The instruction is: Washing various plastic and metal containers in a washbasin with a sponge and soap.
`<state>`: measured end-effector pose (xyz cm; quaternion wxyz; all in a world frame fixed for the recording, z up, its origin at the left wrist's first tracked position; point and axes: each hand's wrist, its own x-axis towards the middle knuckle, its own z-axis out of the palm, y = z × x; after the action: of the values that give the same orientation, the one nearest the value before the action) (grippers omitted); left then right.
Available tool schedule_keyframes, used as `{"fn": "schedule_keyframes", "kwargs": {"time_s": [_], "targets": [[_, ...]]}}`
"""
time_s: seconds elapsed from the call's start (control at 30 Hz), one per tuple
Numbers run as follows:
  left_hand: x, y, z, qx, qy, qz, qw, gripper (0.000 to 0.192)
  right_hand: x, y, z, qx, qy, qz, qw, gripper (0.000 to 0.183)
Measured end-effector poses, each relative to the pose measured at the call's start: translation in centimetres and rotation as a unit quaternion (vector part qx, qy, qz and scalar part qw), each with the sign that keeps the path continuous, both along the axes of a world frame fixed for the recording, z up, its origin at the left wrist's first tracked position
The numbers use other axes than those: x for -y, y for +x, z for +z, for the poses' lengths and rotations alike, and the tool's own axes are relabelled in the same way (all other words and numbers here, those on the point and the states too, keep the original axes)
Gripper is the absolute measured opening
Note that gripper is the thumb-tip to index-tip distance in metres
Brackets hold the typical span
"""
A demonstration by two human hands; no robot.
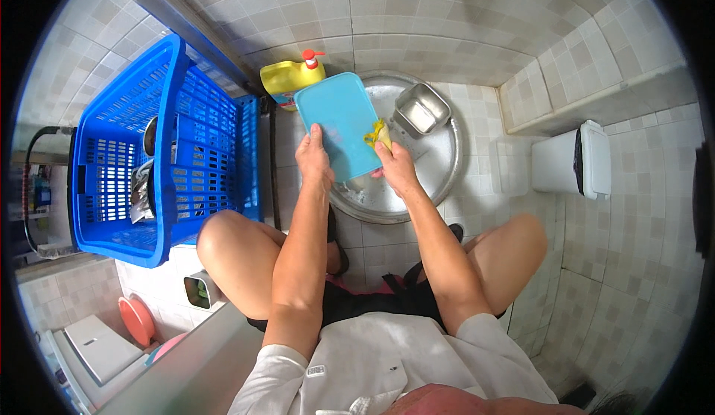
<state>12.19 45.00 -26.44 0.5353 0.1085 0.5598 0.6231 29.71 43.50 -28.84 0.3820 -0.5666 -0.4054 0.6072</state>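
Note:
A light-blue rectangular board or lid [338,114] is held up over the left part of a large round metal basin [424,177]. My left hand [314,155] grips its lower left edge, thumb on the face. At the right edge, my right hand [396,163] holds a yellow and cream cloth or sponge [381,134] close against the board. Inside the basin, towards its upper right, a rectangular stainless-steel container [422,109] sits tilted. Some liquid with suds shows on the basin's bottom. Behind the board, a yellow pump bottle [291,80] with a red top stands by the wall.
A tall blue plastic basket [170,152] holding metal ware stands at the left. To the right is a pale lidded bin [558,161]. Tiled walls rise at the back and right. A small square bin [201,291] and a coral-red basin [136,320] are at the lower left.

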Motion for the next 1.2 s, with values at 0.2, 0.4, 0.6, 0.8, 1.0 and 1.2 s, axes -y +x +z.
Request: {"fn": "schedule_keyframes", "kwargs": {"time_s": [0.2, 0.4, 0.6, 0.8, 1.0, 1.2], "targets": [[0.0, 0.3, -0.3, 0.087, 0.005, 0.100, 0.991, 0.032, 2.1, -1.8, 0.4, -0.148, -0.107, 0.006, 0.983, 0.031], [0.8, 1.4, -1.6, 0.086, 0.042, 0.051, 0.994, 0.034, 1.5, -2.8, 0.3, -0.219, -0.117, -0.055, 0.967, 0.027], [0.8, -1.1, -1.7, 0.090, -0.003, 0.047, 0.995, 0.033, -2.0, 1.8, 0.4, -0.076, -0.077, 0.072, 0.992, 0.034], [-0.1, -4.2, 1.2, -0.074, -0.003, -0.187, 0.980, 0.019, -5.2, 7.0, -1.3, 0.012, -0.003, 0.116, 0.993, 0.033], [0.6, -5.4, 2.6, -0.187, -0.021, -0.119, 0.975, 0.018, -5.5, 1.5, -4.6, -0.057, -0.166, 0.007, 0.984, 0.038], [-0.3, -5.2, 2.4, -0.339, 0.013, -0.047, 0.939, 0.022, -2.6, -2.6, -12.2, 0.303, -0.030, 0.135, 0.943, 0.027]]}}
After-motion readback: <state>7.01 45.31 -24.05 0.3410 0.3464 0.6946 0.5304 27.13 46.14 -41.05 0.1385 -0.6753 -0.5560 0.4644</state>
